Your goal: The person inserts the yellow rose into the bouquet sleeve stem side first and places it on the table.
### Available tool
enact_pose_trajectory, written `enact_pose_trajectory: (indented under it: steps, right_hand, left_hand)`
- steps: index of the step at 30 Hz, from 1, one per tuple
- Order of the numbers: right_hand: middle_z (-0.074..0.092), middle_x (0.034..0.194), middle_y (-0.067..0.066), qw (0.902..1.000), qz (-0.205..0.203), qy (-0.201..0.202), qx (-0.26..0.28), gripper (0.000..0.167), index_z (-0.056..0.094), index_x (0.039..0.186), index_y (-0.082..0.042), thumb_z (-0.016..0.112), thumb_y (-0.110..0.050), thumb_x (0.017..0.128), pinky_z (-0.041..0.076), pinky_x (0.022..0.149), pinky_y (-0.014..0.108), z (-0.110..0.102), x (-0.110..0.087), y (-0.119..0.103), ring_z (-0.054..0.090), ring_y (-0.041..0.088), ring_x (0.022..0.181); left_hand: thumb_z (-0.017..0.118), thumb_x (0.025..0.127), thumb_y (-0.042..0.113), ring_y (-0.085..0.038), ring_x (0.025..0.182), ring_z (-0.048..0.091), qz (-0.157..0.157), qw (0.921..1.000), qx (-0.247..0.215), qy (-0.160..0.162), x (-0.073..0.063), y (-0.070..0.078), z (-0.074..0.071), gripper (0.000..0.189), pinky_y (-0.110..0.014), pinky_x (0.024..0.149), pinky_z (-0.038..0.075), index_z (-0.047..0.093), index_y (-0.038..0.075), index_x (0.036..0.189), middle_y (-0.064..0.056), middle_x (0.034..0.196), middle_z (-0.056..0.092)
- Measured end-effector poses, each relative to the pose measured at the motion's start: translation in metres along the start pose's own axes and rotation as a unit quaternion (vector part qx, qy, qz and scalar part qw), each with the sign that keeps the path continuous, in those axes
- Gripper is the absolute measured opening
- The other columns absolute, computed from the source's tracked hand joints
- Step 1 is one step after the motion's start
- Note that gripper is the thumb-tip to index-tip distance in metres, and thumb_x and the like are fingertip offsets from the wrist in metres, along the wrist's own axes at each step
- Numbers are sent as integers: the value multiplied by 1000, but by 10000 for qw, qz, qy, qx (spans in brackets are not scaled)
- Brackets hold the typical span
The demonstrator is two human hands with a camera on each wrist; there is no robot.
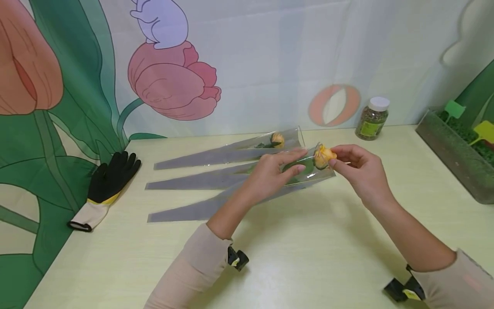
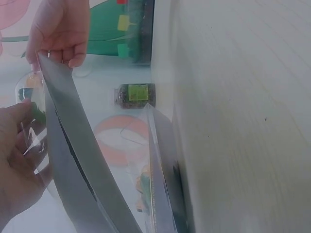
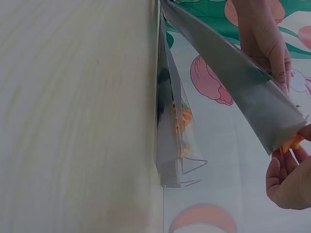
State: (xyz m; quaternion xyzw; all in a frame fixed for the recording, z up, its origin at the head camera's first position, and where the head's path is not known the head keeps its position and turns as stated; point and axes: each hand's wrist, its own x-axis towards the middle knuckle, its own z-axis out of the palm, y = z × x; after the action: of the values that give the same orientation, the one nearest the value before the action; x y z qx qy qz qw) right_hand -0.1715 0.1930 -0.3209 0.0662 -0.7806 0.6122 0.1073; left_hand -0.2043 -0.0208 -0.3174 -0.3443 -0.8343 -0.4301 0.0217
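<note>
My left hand (image 1: pixel 270 174) holds the front flower sleeve (image 1: pixel 181 211), a long clear and grey tapered wrap, near its wide end. That end is raised off the table, as the right wrist view shows. A yellow-orange rose (image 1: pixel 323 156) pokes out of the sleeve's mouth, with green leaves inside. The thumb and fingertips of my right hand (image 1: pixel 364 171) pinch its petals. Behind lie a middle sleeve (image 1: pixel 189 183), partly covered by the held one, and a back sleeve (image 1: pixel 208 158) with an orange rose (image 1: pixel 277 140) inside. The stems are hidden by the grey film.
A black and white work glove (image 1: pixel 112 180) lies at the table's left edge. At the back right stands a white-capped jar (image 1: pixel 372 118) with a green label. A clear planter box (image 1: pixel 451 159) with green filling and small tags sits at the far right. A printed curtain (image 1: pixel 262 64) hangs behind.
</note>
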Motion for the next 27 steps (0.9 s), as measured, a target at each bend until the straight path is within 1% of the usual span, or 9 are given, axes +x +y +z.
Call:
enact_pose_trajectory:
  steps: [5, 10, 15, 19, 21, 26, 27]
  right_hand:
    - [65, 89, -12, 9998, 106, -150, -5, 16, 67, 102, -11, 68, -14, 86, 48, 71, 16, -2, 0, -1, 61, 7, 81]
    - [66, 90, -14, 9988, 214, -434, 18, 18, 66, 102, -9, 69, -16, 85, 48, 72, 17, -3, -2, -2, 61, 5, 83]
    - [66, 92, -12, 9971, 300, -691, -79, 23, 66, 104, -6, 69, -19, 85, 48, 73, 17, -6, -2, -3, 62, 6, 85]
    - [66, 92, -10, 9963, 349, -779, -17, 21, 64, 102, -7, 69, -18, 85, 48, 74, 18, -8, -2, -2, 62, 6, 85]
    - [66, 91, -10, 9961, 374, -795, 89, 18, 62, 99, -7, 69, -16, 85, 49, 73, 18, -9, -1, -2, 62, 7, 84]
    - [67, 88, -10, 9960, 368, -814, 92, 15, 62, 93, -7, 70, -16, 84, 48, 73, 18, -9, -1, -2, 62, 7, 83]
    - [66, 88, -10, 9959, 375, -819, 51, 15, 63, 92, -7, 70, -17, 84, 48, 73, 18, -9, -1, -2, 62, 7, 83]
  left_hand:
    - [59, 91, 26, -7, 122, 43, 80, 9999, 83, 25, 0, 0, 0, 41, -22, 87, 42, 55, 14, 130, -1, 131, 52]
    - [59, 91, 25, -6, 123, 42, 79, 9999, 74, -19, -1, 0, -1, 41, -23, 92, 40, 56, 14, 130, -2, 132, 52]
    - [58, 91, 26, -6, 123, 42, 31, 10000, 8, -91, -2, -2, -1, 41, -28, 90, 42, 55, 14, 131, -1, 132, 51]
    - [58, 91, 25, -7, 123, 42, 46, 9999, -25, -128, -3, -2, -1, 42, -34, 84, 45, 55, 14, 131, -3, 133, 51]
    - [58, 91, 25, -7, 123, 43, 53, 9999, -37, -136, -3, -2, 0, 41, -37, 82, 45, 55, 14, 131, -4, 133, 51]
    - [58, 91, 23, -8, 122, 44, 80, 9999, -51, -138, -2, -2, -1, 40, -37, 83, 45, 56, 13, 130, -5, 132, 51]
    - [58, 91, 23, -8, 122, 44, 84, 9999, -37, -139, -2, -1, -1, 40, -36, 84, 45, 56, 13, 130, -5, 132, 51]
